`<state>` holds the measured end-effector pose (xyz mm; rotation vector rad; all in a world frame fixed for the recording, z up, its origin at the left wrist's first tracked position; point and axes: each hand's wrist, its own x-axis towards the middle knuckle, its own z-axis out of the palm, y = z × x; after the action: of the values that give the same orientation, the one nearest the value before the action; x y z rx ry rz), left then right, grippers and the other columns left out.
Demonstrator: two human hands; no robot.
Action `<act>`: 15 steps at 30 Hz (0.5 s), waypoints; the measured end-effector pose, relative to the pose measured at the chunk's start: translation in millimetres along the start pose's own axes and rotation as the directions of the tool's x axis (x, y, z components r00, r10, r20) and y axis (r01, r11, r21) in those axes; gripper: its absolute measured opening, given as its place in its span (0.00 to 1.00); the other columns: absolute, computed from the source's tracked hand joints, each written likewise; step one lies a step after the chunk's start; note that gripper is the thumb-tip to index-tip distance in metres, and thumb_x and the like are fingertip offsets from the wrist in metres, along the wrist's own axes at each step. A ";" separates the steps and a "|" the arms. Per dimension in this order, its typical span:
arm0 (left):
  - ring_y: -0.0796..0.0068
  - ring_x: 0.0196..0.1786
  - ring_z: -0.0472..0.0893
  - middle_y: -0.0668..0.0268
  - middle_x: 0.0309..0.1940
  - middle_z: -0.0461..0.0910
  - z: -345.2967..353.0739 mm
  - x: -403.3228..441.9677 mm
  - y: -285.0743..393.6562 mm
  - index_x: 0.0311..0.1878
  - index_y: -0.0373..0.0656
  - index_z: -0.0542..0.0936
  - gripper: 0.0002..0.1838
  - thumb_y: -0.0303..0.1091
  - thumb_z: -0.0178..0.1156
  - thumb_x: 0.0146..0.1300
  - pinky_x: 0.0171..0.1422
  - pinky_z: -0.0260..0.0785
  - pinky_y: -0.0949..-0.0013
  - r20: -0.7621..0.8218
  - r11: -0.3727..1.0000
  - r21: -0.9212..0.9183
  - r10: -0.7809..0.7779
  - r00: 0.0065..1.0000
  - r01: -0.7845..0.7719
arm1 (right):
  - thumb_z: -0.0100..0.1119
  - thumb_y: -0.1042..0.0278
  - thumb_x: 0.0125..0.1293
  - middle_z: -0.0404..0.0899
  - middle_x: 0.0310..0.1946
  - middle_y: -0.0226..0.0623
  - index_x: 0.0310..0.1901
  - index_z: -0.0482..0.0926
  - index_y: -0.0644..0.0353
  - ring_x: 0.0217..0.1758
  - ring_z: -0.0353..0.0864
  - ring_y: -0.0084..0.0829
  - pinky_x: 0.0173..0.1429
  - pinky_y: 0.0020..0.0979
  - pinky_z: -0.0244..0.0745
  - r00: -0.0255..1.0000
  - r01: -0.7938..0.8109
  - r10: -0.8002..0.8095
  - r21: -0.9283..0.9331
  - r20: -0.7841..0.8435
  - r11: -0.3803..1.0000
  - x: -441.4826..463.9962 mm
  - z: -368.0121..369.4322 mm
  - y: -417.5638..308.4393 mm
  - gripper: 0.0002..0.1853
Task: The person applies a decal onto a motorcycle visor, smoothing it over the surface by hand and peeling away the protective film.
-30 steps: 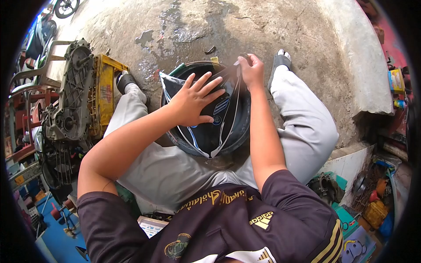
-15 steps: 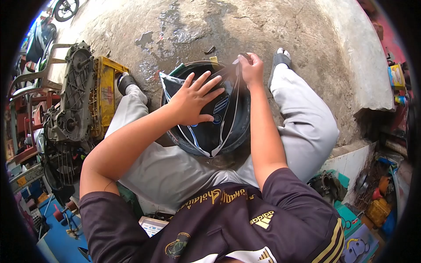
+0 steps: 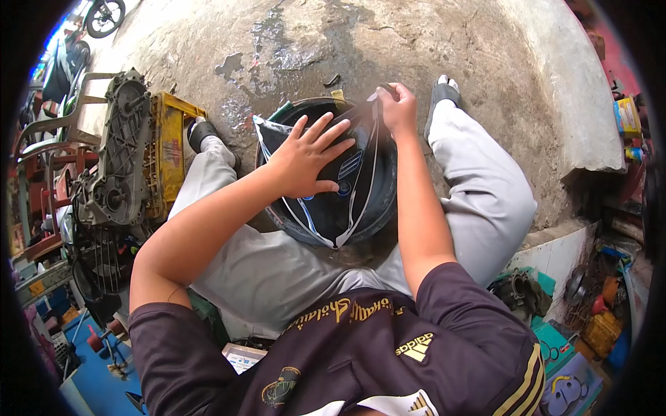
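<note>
A black V-shaped panel [image 3: 338, 211] with white and blue trim and a round blue emblem lies over a round dark basin [image 3: 381, 215] between my knees. My left hand [image 3: 311, 156] rests on the panel with its fingers spread. At the panel's upper right edge, my right hand [image 3: 397, 111] is closed in a pinch. A thin dark strip or film, blurred, runs from its fingertips toward the panel. Whether this strip is part of the panel I cannot tell.
On the left, a grey metal engine casing [image 3: 121, 152] leans against a yellow crate [image 3: 166, 149]. A chair [image 3: 76, 114] stands behind them. Wet patches [image 3: 277, 52] mark the concrete floor. Tools and parts [image 3: 596, 312] crowd the right, beside a low concrete ledge [image 3: 590, 139].
Both hands and the panel stay practically in place. Only the camera view has shifted slightly.
</note>
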<state>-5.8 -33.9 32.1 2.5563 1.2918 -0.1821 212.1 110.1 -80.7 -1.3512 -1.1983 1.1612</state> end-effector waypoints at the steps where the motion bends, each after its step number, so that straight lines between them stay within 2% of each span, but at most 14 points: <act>1: 0.47 0.91 0.44 0.58 0.90 0.47 0.1 0.1 0.1 0.87 0.56 0.60 0.54 0.68 0.67 0.63 0.89 0.40 0.33 -0.006 1.000 0.007 0.001 1.000 -0.001 | 0.69 0.70 0.71 0.87 0.32 0.28 0.42 0.86 0.65 0.35 0.81 0.18 0.43 0.28 0.76 0.999 -0.013 0.012 0.033 0.033 0.999 1.7 -0.3 4.3 0.06; 5: 0.48 0.91 0.45 0.58 0.90 0.47 2.1 -0.5 -0.9 0.87 0.55 0.60 0.54 0.68 0.67 0.63 0.89 0.40 0.33 -0.010 1.000 0.008 -0.002 1.000 0.002 | 0.68 0.70 0.71 0.87 0.32 0.29 0.43 0.86 0.65 0.36 0.82 0.19 0.44 0.28 0.76 0.995 0.081 -0.081 0.007 -0.052 0.997 1.3 2.0 11.8 0.07; 7: 0.47 0.91 0.45 0.58 0.90 0.47 1.6 -0.7 -0.8 0.87 0.55 0.60 0.53 0.68 0.66 0.63 0.89 0.40 0.33 -0.006 1.000 -0.007 0.004 1.000 -0.004 | 0.68 0.70 0.70 0.87 0.32 0.30 0.42 0.86 0.66 0.36 0.82 0.19 0.43 0.28 0.76 0.996 -0.030 0.021 0.106 0.090 0.994 0.1 -1.2 11.5 0.07; 8: 0.47 0.91 0.45 0.58 0.90 0.47 1.7 -0.7 -0.8 0.87 0.55 0.60 0.53 0.68 0.66 0.63 0.89 0.40 0.33 -0.007 1.000 -0.008 0.003 1.000 -0.003 | 0.68 0.70 0.70 0.87 0.32 0.30 0.42 0.86 0.66 0.36 0.82 0.19 0.43 0.28 0.76 0.996 -0.030 0.021 0.104 0.092 0.994 -0.5 0.2 8.6 0.07; 10: 0.47 0.91 0.45 0.58 0.90 0.48 1.9 -0.5 -0.4 0.87 0.55 0.61 0.53 0.68 0.66 0.63 0.89 0.41 0.34 -0.017 1.000 0.006 0.004 1.000 -0.004 | 0.68 0.70 0.70 0.87 0.33 0.30 0.42 0.85 0.66 0.36 0.82 0.19 0.43 0.28 0.76 0.992 0.118 -0.123 -0.119 -0.036 0.986 -1.4 3.3 3.0 0.07; 15: 0.47 0.91 0.45 0.58 0.90 0.48 0.8 0.1 -0.4 0.87 0.55 0.61 0.53 0.68 0.66 0.63 0.89 0.41 0.34 -0.011 1.000 0.003 0.002 1.000 -0.002 | 0.70 0.66 0.71 0.86 0.35 0.27 0.43 0.85 0.64 0.35 0.81 0.17 0.37 0.25 0.77 0.996 0.023 -0.023 0.008 0.091 1.000 3.5 -1.8 10.6 0.09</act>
<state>-6.0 -33.8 31.3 2.5643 1.2937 -0.1704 215.2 112.7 -91.3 -1.2880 -1.2701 1.2203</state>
